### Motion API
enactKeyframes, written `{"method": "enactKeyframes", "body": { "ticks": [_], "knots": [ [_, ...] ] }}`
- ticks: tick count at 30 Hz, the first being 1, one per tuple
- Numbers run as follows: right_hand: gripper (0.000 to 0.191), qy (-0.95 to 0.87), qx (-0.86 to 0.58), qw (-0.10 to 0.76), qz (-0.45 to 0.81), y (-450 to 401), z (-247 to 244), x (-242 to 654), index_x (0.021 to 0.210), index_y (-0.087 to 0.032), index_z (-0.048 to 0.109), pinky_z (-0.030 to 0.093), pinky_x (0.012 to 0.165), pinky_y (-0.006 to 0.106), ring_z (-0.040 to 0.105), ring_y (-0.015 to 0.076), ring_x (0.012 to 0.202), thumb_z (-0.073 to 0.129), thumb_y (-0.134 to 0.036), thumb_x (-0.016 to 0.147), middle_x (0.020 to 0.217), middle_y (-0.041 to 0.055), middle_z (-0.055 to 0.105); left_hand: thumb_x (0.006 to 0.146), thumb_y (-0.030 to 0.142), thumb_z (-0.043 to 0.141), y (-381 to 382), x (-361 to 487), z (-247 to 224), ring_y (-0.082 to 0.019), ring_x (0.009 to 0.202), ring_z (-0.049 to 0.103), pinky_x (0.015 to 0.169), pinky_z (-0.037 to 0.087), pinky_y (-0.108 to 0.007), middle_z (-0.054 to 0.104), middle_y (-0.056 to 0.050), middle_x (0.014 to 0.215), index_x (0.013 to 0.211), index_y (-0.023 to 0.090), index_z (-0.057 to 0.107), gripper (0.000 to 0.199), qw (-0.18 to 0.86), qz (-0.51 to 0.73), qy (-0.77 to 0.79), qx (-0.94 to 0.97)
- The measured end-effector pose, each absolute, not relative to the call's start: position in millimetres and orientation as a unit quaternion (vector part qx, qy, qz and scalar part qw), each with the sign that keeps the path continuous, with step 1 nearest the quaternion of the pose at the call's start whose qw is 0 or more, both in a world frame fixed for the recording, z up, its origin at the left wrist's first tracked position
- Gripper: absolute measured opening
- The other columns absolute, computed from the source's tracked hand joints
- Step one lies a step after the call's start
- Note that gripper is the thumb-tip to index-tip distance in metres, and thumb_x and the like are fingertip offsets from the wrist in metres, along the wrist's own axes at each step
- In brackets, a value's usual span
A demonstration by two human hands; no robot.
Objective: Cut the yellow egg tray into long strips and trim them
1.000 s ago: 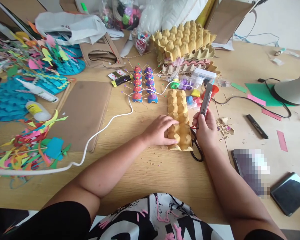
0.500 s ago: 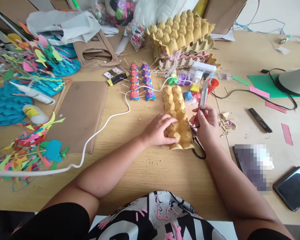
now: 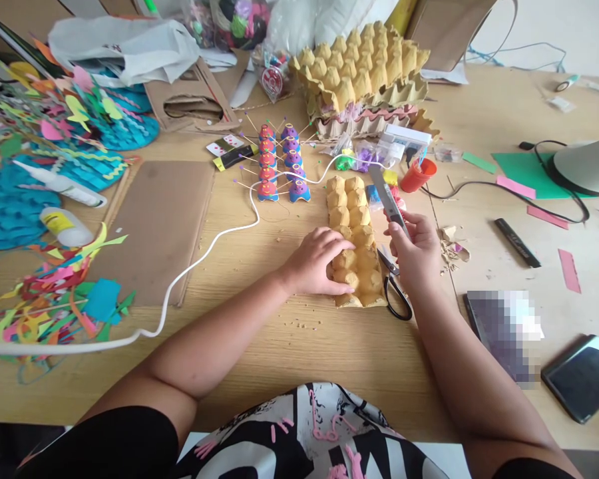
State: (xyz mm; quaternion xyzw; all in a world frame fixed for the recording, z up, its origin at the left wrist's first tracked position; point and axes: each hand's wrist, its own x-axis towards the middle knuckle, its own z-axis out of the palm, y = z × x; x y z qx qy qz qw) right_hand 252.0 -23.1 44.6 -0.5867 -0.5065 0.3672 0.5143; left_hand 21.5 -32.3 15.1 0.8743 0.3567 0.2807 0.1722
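A yellow egg carton strip [image 3: 364, 256], two cups wide, lies lengthwise in front of me with its bumps up. My left hand [image 3: 319, 261] grips the strip's left side, thumb near the close end and fingers bent over the bumps. In my right hand [image 3: 415, 249] is a utility knife [image 3: 392, 206], its blade pointing up and to the left above the strip's right edge. Black-handled scissors [image 3: 398, 299] lie between the strip and my right wrist, partly covered by that hand.
Painted red cups [image 3: 267, 171] and purple cups [image 3: 294, 158] with pins stand beyond my left hand. A white cable [image 3: 219, 235] crosses the table. Stacked egg trays [image 3: 359, 63] are at the back, an orange cup [image 3: 418, 175] at right. Paper scraps [image 3: 54, 293] cover the left.
The knife has tilted left and come down toward the strip, uncovering the orange cup and more of the scissors. My left hand stays on the strip, which has shifted slightly toward me.
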Motion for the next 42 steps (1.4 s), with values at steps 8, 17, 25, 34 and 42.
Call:
{"method": "enactKeyframes", "body": {
  "ticks": [8, 17, 25, 34, 42],
  "knots": [
    [0.060, -0.697, -0.649, 0.233, 0.193, -33, 78, 242, 0.158, -0.022, 0.043, 0.056, 0.089, 0.042, 0.070, 0.0268, 0.106, 0.045, -0.029, 0.098, 0.132, 0.0138, 0.071, 0.074, 0.062, 0.085, -28, 21, 2, -0.042, 0.156, 0.034, 0.130, 0.033, -0.061, 0.046, -0.019, 0.156, 0.140, 0.020, 0.057, 0.083, 0.178, 0.338, 0.331, 0.863],
    [0.063, -0.723, -0.684, -0.003, 0.093, -10, 112, 197, 0.160, -0.017, 0.042, 0.053, 0.080, 0.040, 0.071, 0.0341, 0.106, 0.040, -0.022, 0.097, 0.128, 0.0190, 0.075, 0.074, 0.051, 0.088, -30, 23, 4, -0.041, 0.159, 0.035, 0.127, 0.041, -0.060, 0.031, -0.018, 0.171, 0.139, 0.023, 0.059, 0.077, 0.266, 0.313, 0.361, 0.837],
    [0.054, -0.721, -0.690, -0.044, 0.041, -11, 102, 192, 0.153, -0.015, 0.050, 0.051, 0.076, 0.037, 0.073, 0.0325, 0.101, 0.041, -0.025, 0.100, 0.115, 0.0165, 0.078, 0.070, 0.054, 0.090, -29, 24, 4, -0.040, 0.159, 0.035, 0.129, 0.038, -0.058, 0.030, -0.018, 0.172, 0.147, 0.023, 0.054, 0.091, 0.284, 0.304, 0.369, 0.831],
    [0.062, -0.730, -0.681, -0.059, 0.011, -16, 92, 188, 0.162, -0.013, 0.039, 0.052, 0.073, 0.033, 0.075, 0.0294, 0.097, 0.042, -0.022, 0.101, 0.113, 0.0187, 0.078, 0.070, 0.054, 0.090, -31, 23, 9, -0.043, 0.158, 0.036, 0.127, 0.041, -0.061, 0.027, -0.019, 0.173, 0.142, 0.022, 0.058, 0.085, 0.283, 0.285, 0.384, 0.831],
    [0.062, -0.733, -0.676, -0.067, 0.012, -14, 94, 179, 0.165, -0.013, 0.036, 0.050, 0.070, 0.031, 0.075, 0.0272, 0.090, 0.037, -0.024, 0.104, 0.105, 0.0179, 0.079, 0.069, 0.053, 0.091, -31, 24, 10, -0.042, 0.157, 0.039, 0.125, 0.042, -0.062, 0.031, -0.019, 0.172, 0.139, 0.022, 0.059, 0.083, 0.283, 0.284, 0.393, 0.827]
  ]
}}
